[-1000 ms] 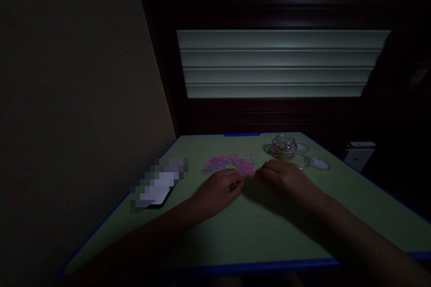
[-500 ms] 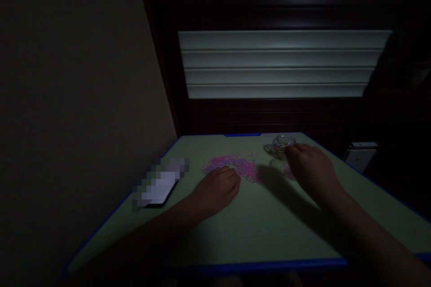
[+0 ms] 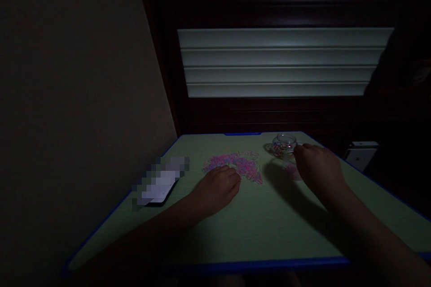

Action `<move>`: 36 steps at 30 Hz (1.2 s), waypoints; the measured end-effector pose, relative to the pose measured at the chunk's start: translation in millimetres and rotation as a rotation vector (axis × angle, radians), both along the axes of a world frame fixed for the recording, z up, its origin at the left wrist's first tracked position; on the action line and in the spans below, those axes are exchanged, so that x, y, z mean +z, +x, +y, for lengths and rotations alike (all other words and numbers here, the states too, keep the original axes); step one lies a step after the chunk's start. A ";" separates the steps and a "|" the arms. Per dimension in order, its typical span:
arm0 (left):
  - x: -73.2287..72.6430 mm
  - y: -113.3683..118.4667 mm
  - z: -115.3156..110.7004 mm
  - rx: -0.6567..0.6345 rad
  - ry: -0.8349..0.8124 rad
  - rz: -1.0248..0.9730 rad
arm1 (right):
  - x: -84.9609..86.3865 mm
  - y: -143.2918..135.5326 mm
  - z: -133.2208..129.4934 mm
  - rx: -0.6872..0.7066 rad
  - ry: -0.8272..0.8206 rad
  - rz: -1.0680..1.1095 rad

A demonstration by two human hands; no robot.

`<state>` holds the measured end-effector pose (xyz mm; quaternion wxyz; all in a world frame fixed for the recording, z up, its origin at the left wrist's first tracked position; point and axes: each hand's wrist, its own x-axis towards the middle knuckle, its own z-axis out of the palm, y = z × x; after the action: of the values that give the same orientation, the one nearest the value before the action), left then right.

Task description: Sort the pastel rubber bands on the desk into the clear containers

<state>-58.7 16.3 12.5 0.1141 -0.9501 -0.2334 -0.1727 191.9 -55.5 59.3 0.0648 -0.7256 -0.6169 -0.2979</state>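
A loose pile of thin, colourful pieces (image 3: 247, 166), which look like small rubber bands, lies on the pale green table (image 3: 235, 237). My left hand (image 3: 218, 188) rests at the pile's near edge, fingers curled under, and whatever they may hold is hidden. Just right of a small clear glass jar (image 3: 284, 145), my right hand (image 3: 316, 166) is held above the table with thumb and fingers pinched together. What is in the pinch is too dark to make out. Several colourful bands show inside the upright jar. A small pink patch (image 3: 291, 171) lies below my right hand, partly covered by it.
A phone-like flat device (image 3: 160, 188), blurred out in part, lies at the table's left side. Blue edging (image 3: 269, 263) runs round the table. A wall (image 3: 84, 98) stands close on the left, and a white box-like object (image 3: 362, 157) is beyond the right edge.
My right hand has shifted slightly right, away from the jar, so more of the jar and the pink patch shows. My left hand stays in place.
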 end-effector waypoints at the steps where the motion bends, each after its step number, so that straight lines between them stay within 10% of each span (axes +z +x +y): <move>1: 0.1 0.1 -0.1 0.001 0.001 0.001 | 0.3 -0.6 -0.4 0.002 -0.003 0.003; 14: 6.8 -3.0 0.4 0.048 0.038 0.028 | -4.3 -0.4 2.9 0.099 0.020 -0.022; 25: 9.0 -7.6 5.3 0.098 -0.016 0.074 | -13.3 -27.1 5.4 0.675 -0.281 0.172; 36: 7.9 -11.8 9.2 0.138 -0.041 0.084 | -13.0 -20.1 6.1 0.685 -0.282 0.237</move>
<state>-70.6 25.5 20.3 0.1158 -0.9403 -0.2968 -0.1196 171.8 -49.4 46.4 0.1308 -0.5086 -0.8467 -0.0855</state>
